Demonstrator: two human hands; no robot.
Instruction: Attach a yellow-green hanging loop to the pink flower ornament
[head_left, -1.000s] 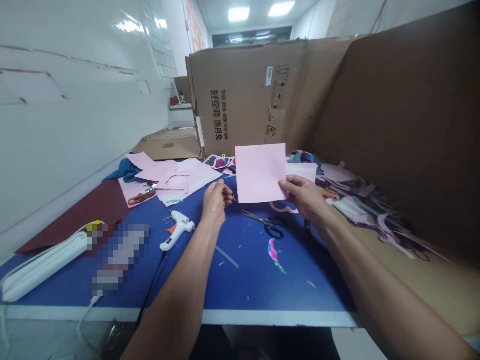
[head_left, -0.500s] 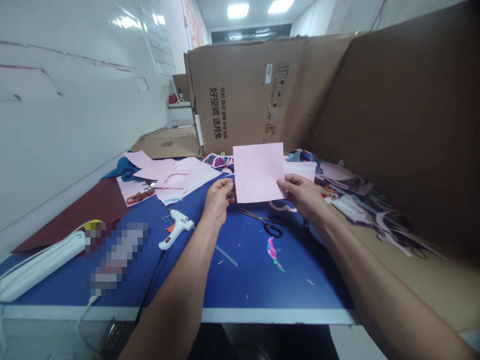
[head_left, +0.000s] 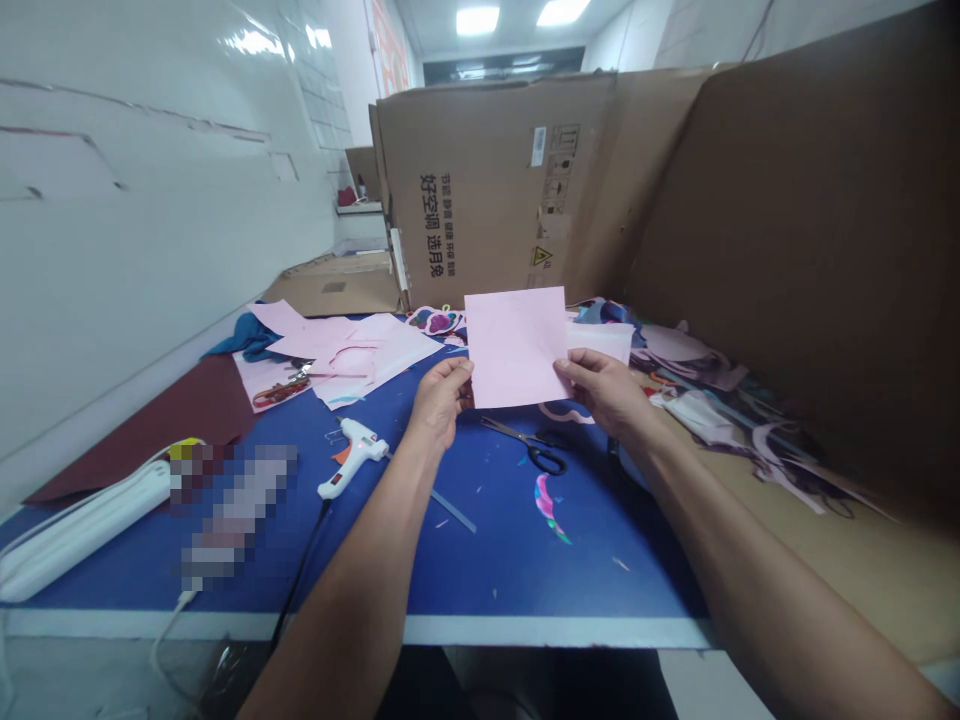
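Note:
I hold a pink square sheet of paper [head_left: 516, 346] upright above the blue table [head_left: 495, 560]. My left hand [head_left: 439, 400] pinches its lower left edge and my right hand [head_left: 604, 390] pinches its lower right edge. Black-handled scissors [head_left: 532, 447] lie on the table just below the sheet. A white hot glue gun [head_left: 352, 458] with a black cord rests to the left of my left forearm.
Pink paper sheets and cut-outs [head_left: 349, 355] lie at the back left. A white power strip [head_left: 75, 535] sits at the left edge. Paper scraps [head_left: 712, 400] pile up on the right. Tall cardboard panels [head_left: 795, 230] wall the back and right.
My left hand has moved right from beside the sheet and taken hold of its lower left edge. The right hand keeps its grip.

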